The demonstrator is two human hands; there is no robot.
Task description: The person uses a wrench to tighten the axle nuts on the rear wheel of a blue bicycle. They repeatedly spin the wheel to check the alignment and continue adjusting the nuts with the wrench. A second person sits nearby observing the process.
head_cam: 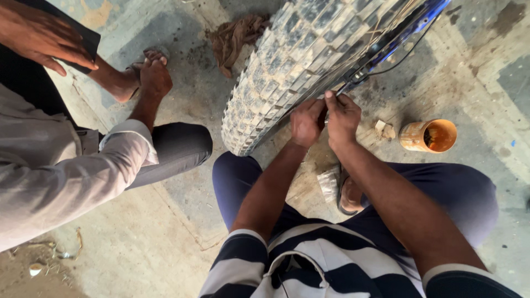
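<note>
On a stained, dusty concrete floor (165,243) a knobby motorcycle tyre (287,60) stands before the crouching person, whose left hand (307,122) and right hand (342,117), both closed, pinch something small at the blue rim (411,25); steady, close fingertip pressure looks best here. An orange cup (429,136) lies tipped just right, a brown rag (234,36) beyond, and a co-worker's arm (83,171) and bare foot (152,74) crowd the left.

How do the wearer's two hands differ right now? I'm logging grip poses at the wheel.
The left hand is curled into a loose fist, knuckles up, against the knobby tyre; the right hand has its thumb raised, pinching at the rim edge. The left hand sits nearer the tread, the right hand nearer the orange cup on the floor. Both are bare, pressed close together at the same spot where tyre meets rim.
</note>
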